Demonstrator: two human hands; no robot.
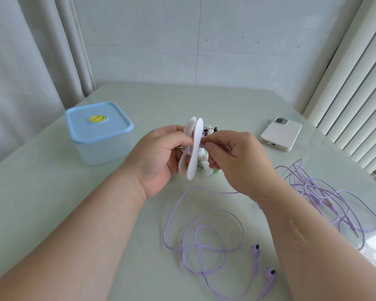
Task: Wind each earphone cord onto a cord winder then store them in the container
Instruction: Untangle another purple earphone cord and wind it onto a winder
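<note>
Left hand (pixel 159 153) is wrapped around a flat white 2-flap cord winder (pixel 193 153), thumb on the near face, held up off the pale green desk (pixel 52 203). Right hand (pixel 237 164) is pinching the lilac earphone cord (pixel 215 210) right at the winder's edge and feeding it into the gap between the flaps. So I'd say this is the very start of winding earphone 1, since only a turn or so of purple shows in the slot. The winder is edge-on to the camera, with its long axis roughly upright and the top tipped a bit away. The rest of the cord hangs down and lies in loose loops on the desk, ending in 2 earbuds (pixel 255 250) nearest me. The next move probably needs steady tension and wraps around the core, letting the loops feed without knotting. A 2nd tangled lilac cord (pixel 313 187) waits on the right, and a few spare winders (pixel 204 166) sit behind the hands. The translucent square container (pixel 100 148) sits well to the left, with its blue lid (pixel 117 129) on, so that has to come off.
</note>
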